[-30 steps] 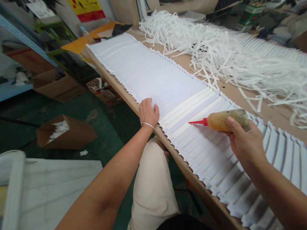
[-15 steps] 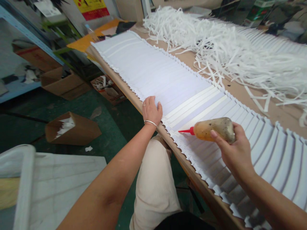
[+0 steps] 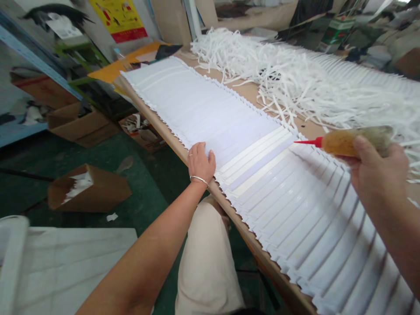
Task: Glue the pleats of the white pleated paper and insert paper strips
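Observation:
My right hand [image 3: 377, 170] is wrapped round a squeeze glue bottle [image 3: 344, 139], yellowish and grimy, with a pointed red nozzle. The nozzle tip points left, over the far part of the overlapping white strips [image 3: 288, 210]. My left hand [image 3: 201, 162] lies on the near edge of the row, fingers stretched out over the white surface. Between the hands, a few cream-white strips and a pale lilac strip [image 3: 262, 164] run across the row. Small shiny spots, which look like glue, show on the strips nearby.
A tangled heap of narrow white strips [image 3: 295, 78] covers the far side of the brown table [image 3: 243, 89]. Cardboard boxes [image 3: 111, 190] with white scraps stand on the green floor at left. A white plastic bin [image 3: 78, 258] is at lower left.
My right hand has carried the glue bottle from the near edge of the strips across to the far side. My left hand stays at the near edge. The view has shifted slightly.

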The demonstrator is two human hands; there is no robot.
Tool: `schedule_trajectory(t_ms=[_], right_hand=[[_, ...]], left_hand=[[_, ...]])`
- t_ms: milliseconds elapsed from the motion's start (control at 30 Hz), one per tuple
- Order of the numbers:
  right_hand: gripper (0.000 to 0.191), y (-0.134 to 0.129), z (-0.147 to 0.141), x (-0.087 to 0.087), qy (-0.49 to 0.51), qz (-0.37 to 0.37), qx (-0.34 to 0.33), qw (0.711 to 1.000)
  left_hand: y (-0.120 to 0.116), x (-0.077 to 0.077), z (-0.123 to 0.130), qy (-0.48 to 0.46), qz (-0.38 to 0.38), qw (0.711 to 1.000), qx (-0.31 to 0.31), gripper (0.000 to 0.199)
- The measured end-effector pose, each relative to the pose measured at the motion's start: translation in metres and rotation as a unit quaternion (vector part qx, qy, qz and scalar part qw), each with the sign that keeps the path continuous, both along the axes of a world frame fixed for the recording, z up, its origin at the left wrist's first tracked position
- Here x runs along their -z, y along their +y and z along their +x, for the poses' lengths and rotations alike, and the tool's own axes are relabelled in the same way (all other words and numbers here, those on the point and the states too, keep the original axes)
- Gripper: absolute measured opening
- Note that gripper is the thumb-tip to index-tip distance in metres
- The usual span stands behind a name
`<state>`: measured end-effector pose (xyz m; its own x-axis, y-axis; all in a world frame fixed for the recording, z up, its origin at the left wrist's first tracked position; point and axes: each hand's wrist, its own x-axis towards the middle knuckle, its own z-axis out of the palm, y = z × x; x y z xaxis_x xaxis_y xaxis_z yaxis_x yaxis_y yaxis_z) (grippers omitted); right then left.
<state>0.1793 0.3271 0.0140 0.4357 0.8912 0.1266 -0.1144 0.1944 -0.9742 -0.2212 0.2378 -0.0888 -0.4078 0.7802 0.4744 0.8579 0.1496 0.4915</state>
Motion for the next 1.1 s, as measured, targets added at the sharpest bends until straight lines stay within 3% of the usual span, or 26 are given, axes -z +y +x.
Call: schedule_trajectory(t_ms=[67, 200, 567, 800, 1100], right_hand=[[0.025, 0.03, 0.005, 0.008, 0.042, 0.015, -0.032, 0.998], [0.028, 0.063, 0.01, 0.021, 0.089, -0.023, -0.013, 0.996], [0.024, 0.077, -0.001, 0.022, 0.091, -0.078, 0.027, 0.992], [0.021, 0.069, -0.002, 0.027, 0.059, -0.08, 0.001, 0.995], [0.023, 0.025, -0.015, 0.029, 0.036, -0.05, -0.091, 0.994]], left_hand=[[0.0, 0.001, -0.001, 0.0, 0.005, 1.0, -0.002, 0.035], [0.0, 0.002, -0.003, 0.003, 0.009, 1.0, 0.0, 0.034], [-0.001, 0.002, -0.006, 0.009, 0.001, 1.0, 0.008, 0.038], [0.0, 0.003, -0.005, 0.008, 0.001, 1.0, 0.004, 0.038], [0.0, 0.002, -0.002, 0.006, -0.005, 1.0, -0.003, 0.037]])
